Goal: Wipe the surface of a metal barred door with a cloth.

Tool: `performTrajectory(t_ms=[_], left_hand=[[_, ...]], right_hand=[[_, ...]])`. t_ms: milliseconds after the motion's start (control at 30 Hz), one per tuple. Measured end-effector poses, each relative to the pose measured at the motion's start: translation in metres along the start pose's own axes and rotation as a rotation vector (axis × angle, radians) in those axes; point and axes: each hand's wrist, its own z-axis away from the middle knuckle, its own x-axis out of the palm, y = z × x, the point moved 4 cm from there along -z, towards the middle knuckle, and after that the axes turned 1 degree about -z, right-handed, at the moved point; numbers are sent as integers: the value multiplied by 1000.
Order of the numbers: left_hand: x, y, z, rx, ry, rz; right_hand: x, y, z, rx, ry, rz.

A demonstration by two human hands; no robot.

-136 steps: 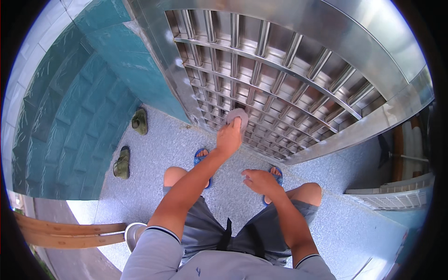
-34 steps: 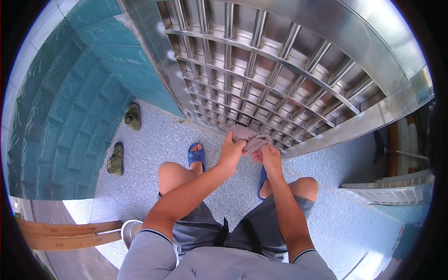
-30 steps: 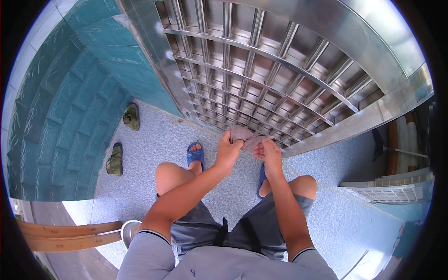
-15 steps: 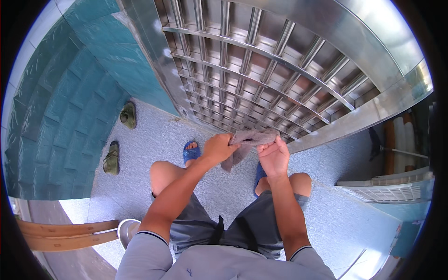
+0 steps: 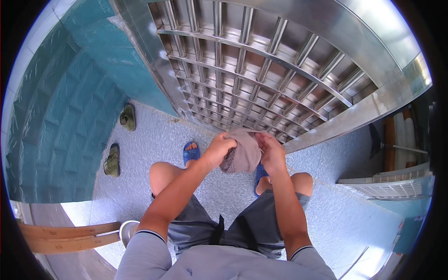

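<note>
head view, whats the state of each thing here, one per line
grey cloth: bunched, held between both hands
left hand: gripping the cloth
right hand: gripping the cloth
steel grille gate: shut
green sandals: off, lying apart by the tiled wall

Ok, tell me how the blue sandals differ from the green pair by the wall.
The blue sandals are worn on the person's feet, while the green pair lies empty on the floor. The blue sandals stand close to the metal grille gate, under the hands and the grey cloth; the green pair sits off to the left beside the teal tiled wall. The right blue sandal is partly hidden; both green ones show fully. Both pairs rest on the same speckled floor.
</note>
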Motion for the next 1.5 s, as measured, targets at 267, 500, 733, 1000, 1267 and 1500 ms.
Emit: performTrajectory(t_ms=[267, 500, 733, 1000, 1267, 1500], left_hand=[[-2, -6, -15, 186, 304, 515], [31, -14, -69, 325, 396, -80], [6, -33, -74, 461, 646, -857], [-20, 12, -60, 667, 450, -1838], [-2, 12, -61, 495, 366, -1731], [-9, 5, -77, 268, 315, -674]], right_hand=[[18, -5, 18, -8, -17, 250], [19, 8, 17, 56, -112, 297], [8, -4, 22, 32, -70, 360], [8, -2, 25, 22, -98, 378], [12, -3, 29, 23, -149, 477], [19, -2, 29, 32, -171, 523]])
